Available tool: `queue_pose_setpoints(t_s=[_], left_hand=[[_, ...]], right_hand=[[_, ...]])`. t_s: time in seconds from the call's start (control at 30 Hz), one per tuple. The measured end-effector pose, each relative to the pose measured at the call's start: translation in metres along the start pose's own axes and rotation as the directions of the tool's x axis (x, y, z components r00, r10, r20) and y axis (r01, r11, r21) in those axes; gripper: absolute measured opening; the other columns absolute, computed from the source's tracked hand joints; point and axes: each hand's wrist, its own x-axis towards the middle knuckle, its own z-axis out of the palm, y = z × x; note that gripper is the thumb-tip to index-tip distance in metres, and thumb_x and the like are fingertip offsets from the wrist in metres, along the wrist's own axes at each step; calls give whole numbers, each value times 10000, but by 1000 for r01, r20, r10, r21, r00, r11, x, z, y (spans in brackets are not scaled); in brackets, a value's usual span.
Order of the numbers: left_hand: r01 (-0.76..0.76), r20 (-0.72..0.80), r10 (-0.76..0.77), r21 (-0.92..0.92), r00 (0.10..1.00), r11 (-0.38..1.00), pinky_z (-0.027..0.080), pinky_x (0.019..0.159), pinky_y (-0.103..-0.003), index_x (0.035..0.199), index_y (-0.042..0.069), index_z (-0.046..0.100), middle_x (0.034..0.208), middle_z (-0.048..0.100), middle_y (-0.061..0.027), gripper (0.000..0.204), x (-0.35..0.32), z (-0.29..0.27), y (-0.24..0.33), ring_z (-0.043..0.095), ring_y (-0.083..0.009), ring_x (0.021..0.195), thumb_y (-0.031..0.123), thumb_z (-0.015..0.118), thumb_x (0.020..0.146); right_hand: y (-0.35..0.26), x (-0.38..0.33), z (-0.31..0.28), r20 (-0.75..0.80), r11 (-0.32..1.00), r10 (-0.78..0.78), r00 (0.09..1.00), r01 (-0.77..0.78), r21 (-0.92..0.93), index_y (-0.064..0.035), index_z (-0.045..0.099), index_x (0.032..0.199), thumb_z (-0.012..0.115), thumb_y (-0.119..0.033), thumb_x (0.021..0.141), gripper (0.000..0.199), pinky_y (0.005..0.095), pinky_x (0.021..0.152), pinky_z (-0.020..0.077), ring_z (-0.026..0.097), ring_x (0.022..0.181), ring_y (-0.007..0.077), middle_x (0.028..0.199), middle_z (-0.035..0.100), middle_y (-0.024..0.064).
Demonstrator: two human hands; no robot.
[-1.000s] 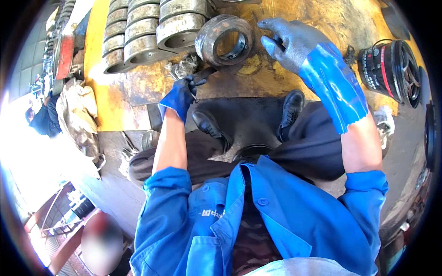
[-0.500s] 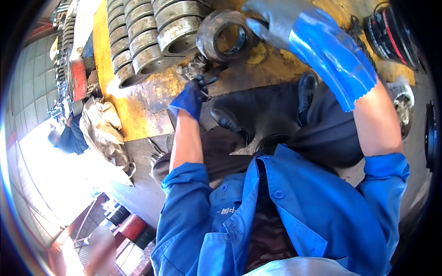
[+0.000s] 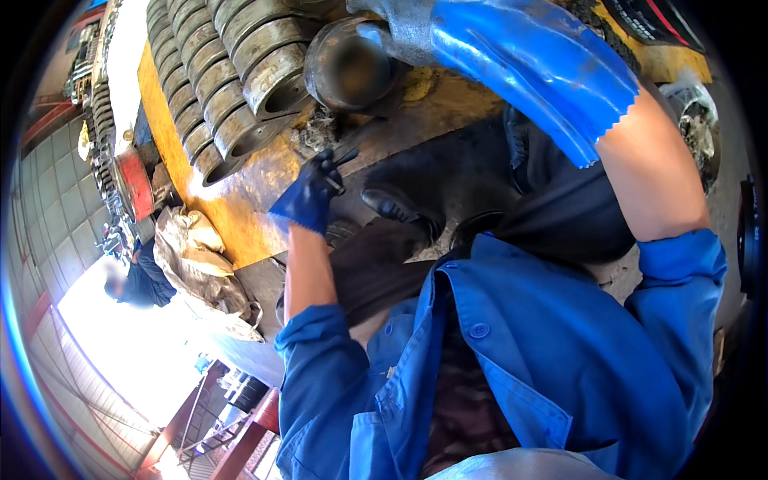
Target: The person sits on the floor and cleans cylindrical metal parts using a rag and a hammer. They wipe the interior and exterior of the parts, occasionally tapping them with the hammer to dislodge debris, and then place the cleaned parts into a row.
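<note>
The ring (image 3: 322,74) sits at the far side, left of centre, on the yellow surface (image 3: 254,240). It stands on edge: its bore axis runs from far left to near right, the hole facing near and a little right; the inside is blurred. Just left of it lie rows of cylinders (image 3: 268,76), their axes lined up much the same way.

The two hands are apart. The right hand (image 3: 396,30), gloved, reaches over the ring's far right edge, its thumb at the rim; whether it grips there I cannot tell. The left hand (image 3: 308,190), nearer and lower, has its fingers curled around a slim tool (image 3: 337,186), whose short visible end points near right. Grey scraps (image 3: 318,132) lie between that hand and the ring.
</note>
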Motion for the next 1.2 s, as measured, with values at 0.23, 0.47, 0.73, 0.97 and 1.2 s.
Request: queue_pose_setpoints(t_s=[0.23,0.47,0.73,0.97,1.2], left_hand=[[-125,-70,129,67,989,990,440,483,-234,1084,71,580,666,523,43,208,5,61,-15,512,-95,543,235,514,976],[92,-207,-59,150,977,984,396,414,-228,951,109,548,618,486,48,122,-6,86,-5,447,-93,455,218,497,975],[112,-178,-99,63,979,992,359,465,-252,919,119,583,609,483,21,115,10,63,-19,430,-97,479,214,528,954],[0,-126,128,712,984,702,408,488,-285,961,44,723,581,520,1,320,-51,106,15,492,-134,515,337,603,919],[-109,-140,429,856,893,506,475,557,-339,915,33,720,742,689,-97,255,-37,128,12,599,-179,577,275,641,898]], right_hand=[[9,-12,-1,-9,1000,19,1000,-19,0,-72,668,1064,612,-314,852,326,463,801,532,676,936,364,963,699,172],[16,-5,0,-30,1000,10,1000,-9,28,-72,661,1083,616,-322,855,341,462,809,531,675,943,362,974,699,172],[11,-3,1,-45,998,-21,999,23,50,-73,654,1105,620,-330,859,358,461,819,531,674,951,360,988,698,173],[14,-14,3,-47,998,12,999,-10,56,-74,647,1125,624,-338,862,373,460,827,531,673,957,358,999,698,174],[13,-18,0,-61,998,-11,998,15,57,-74,641,1144,628,-346,866,389,458,835,531,672,964,356,1011,697,174]])
